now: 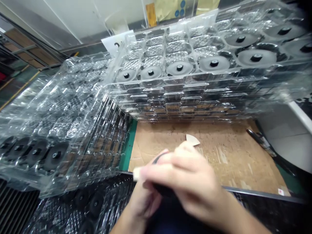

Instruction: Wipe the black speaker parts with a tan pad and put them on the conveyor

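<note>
In the lower middle my two hands come together, blurred by motion. My left hand is underneath, its fingers wrapped round a dark part with a curved edge, mostly hidden by my fingers. From above, my right hand closes over that part. A small cream-coloured block sticks out at its fingertips, pinched there. Beyond my hands a white wedge-shaped piece lies on a sheet of brown cardboard.
Stacked clear plastic trays stand across the back, holding dark grey discs with black hubs. Another stack of trays rises at the left. A black pen lies at the right beside a pale curved object.
</note>
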{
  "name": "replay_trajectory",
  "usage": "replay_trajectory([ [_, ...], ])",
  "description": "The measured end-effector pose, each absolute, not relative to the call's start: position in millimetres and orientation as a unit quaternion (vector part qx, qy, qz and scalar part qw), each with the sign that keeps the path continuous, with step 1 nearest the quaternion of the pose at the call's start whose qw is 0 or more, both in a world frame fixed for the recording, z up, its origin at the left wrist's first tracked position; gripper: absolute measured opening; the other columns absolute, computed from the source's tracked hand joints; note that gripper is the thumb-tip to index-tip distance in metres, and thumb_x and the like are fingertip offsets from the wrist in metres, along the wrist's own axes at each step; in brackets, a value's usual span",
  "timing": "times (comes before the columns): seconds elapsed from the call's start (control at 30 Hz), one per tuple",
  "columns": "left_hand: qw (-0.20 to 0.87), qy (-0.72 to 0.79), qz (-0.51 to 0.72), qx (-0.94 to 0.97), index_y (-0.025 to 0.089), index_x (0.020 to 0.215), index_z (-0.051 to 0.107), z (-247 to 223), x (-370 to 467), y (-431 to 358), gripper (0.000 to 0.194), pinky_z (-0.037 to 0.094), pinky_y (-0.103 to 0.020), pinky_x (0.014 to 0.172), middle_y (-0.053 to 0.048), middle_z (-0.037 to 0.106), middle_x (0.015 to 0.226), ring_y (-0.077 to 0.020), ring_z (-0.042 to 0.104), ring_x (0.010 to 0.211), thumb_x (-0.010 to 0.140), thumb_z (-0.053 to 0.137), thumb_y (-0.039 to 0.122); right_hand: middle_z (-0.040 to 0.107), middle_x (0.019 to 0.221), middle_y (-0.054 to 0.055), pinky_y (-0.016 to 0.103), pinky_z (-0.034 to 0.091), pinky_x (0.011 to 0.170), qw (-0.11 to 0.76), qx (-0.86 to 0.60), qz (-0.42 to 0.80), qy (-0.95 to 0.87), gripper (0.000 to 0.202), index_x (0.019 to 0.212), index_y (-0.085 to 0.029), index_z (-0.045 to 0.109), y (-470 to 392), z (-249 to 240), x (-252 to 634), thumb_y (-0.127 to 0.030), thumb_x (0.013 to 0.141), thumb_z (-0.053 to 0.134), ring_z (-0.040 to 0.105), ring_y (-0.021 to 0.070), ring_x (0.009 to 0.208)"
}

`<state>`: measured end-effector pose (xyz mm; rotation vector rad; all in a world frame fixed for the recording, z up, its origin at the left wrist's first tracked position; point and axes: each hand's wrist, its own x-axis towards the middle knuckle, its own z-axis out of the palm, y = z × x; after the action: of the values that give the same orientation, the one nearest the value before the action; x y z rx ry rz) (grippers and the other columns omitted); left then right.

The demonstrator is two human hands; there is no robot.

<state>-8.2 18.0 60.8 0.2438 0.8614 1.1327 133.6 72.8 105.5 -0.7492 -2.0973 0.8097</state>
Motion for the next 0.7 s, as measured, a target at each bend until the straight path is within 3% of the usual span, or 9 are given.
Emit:
replay_trajectory([
  [0.17,0.720,0.372,0.581,0.069,0.025,0.118,0.053,52.9,-18.4,22.0,0.051,0.038,-0.037,0.100,-0.006,0.061,0.116,-0.0242,0.055,0.109,0.071,0.062,0.042,0.065,0.094,-0.002,0.024,0.043,0.068,0.299,-0.527,0.376,-0.701,0.023,0.107,-0.029,0.060,75.7,48.4,147.4,-0.026,0.086,0.050,0.058,0.0120,0.079],
  [0.37,0.721,0.357,0.593,0.033,0.030,0.125,0.045,47.3,-26.0,25.3,0.051,0.039,-0.038,0.099,-0.004,0.058,0.121,-0.0247,0.054,0.111,0.076,0.060,0.032,0.068,0.087,-0.001,0.031,0.048,0.071,0.246,-0.522,0.407,-0.708,0.023,0.101,-0.027,0.065,43.8,-15.9,151.4,-0.024,0.083,0.051,0.062,0.0171,0.079],
  [0.47,0.721,0.366,0.586,0.048,0.029,0.125,0.046,47.8,-21.9,25.1,0.054,0.043,-0.037,0.096,-0.006,0.059,0.121,-0.0260,0.054,0.110,0.074,0.062,0.033,0.068,0.095,0.000,0.027,0.050,0.069,0.270,-0.546,0.403,-0.683,0.024,0.104,-0.025,0.064,49.0,4.9,148.2,-0.028,0.084,0.051,0.063,0.0161,0.082],
  [0.57,0.712,0.372,0.590,0.084,0.028,0.122,0.049,49.9,-15.3,24.9,0.054,0.048,-0.031,0.088,-0.006,0.062,0.115,-0.0240,0.055,0.109,0.071,0.067,0.030,0.064,0.108,-0.001,0.023,0.050,0.073,0.378,-0.566,0.361,-0.637,0.028,0.112,-0.026,0.057,56.9,51.4,136.8,-0.026,0.085,0.052,0.062,0.0138,0.090],
  [0.63,0.705,0.386,0.587,0.094,0.028,0.120,0.052,51.4,-12.7,24.8,0.050,0.050,-0.026,0.083,-0.005,0.064,0.111,-0.0215,0.057,0.106,0.072,0.067,0.027,0.060,0.114,-0.001,0.024,0.047,0.083,0.444,-0.507,0.327,-0.663,0.032,0.116,-0.025,0.053,56.1,78.8,126.1,-0.017,0.085,0.050,0.058,0.0134,0.098],
  [0.7,0.698,0.407,0.582,0.091,0.029,0.117,0.054,52.2,-13.0,24.0,0.046,0.051,-0.023,0.079,-0.003,0.065,0.108,-0.0198,0.058,0.104,0.073,0.066,0.023,0.062,0.110,0.001,0.025,0.046,0.085,0.435,-0.430,0.343,-0.713,0.032,0.116,-0.021,0.053,52.4,94.6,118.0,-0.012,0.085,0.047,0.058,0.0130,0.096],
])
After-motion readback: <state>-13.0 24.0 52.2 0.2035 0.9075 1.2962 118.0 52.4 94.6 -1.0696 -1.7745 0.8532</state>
